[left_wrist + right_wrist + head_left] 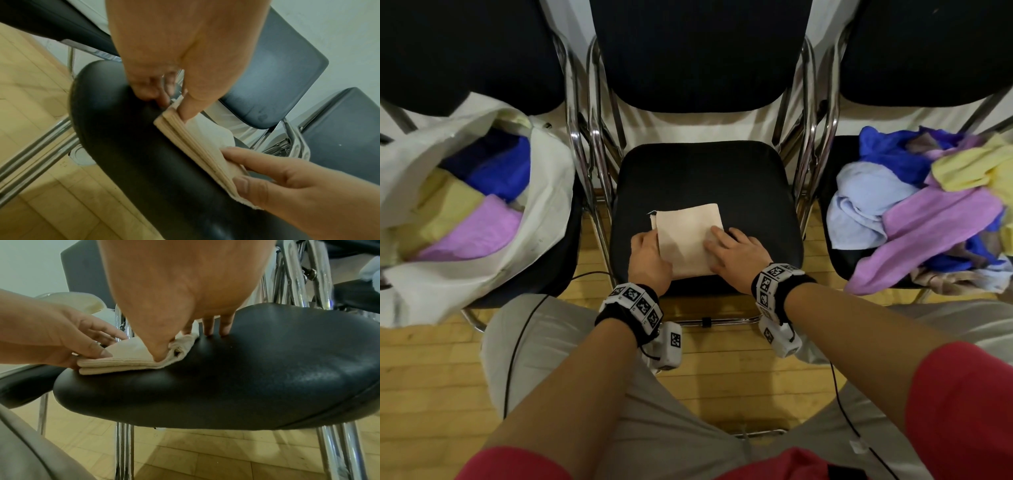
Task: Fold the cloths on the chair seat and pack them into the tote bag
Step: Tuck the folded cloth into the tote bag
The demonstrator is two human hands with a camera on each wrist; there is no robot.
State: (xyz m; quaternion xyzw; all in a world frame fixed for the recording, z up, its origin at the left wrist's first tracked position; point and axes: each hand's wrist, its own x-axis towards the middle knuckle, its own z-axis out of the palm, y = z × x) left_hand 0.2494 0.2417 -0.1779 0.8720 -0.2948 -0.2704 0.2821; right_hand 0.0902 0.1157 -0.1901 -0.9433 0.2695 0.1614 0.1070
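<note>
Cloth (688, 236), beige and folded to a small thick square, lies on the front half of the middle seat (739, 178) as I steady it with both hands. My left hand (649, 258) takes its left edge: in the left wrist view the thumb lies on top of the layers and the fingers (148, 87) curl down at the edge against the seat, so I read it as a pinch, though how far they reach under the cloth I cannot tell. My right hand (736, 251) rests on the near right corner with fingers nearly straight; in the right wrist view the thumb presses the top layer while two fingertips (225, 327) touch bare seat just beside the cloth.

I judge the folding of this piece finished, or one press short of it, and the pick-up about to start. The next move, as I see it, calls for a grip through all the layers at once, so the stack does not fan open, then a carry left to the tote (410, 164) on the neighbouring chair, where yellow, pink and blue folded cloths already sit. On the right-hand chair a loose pile (935, 219) of cloths waits unfolded, so the job has a good deal left.
</note>
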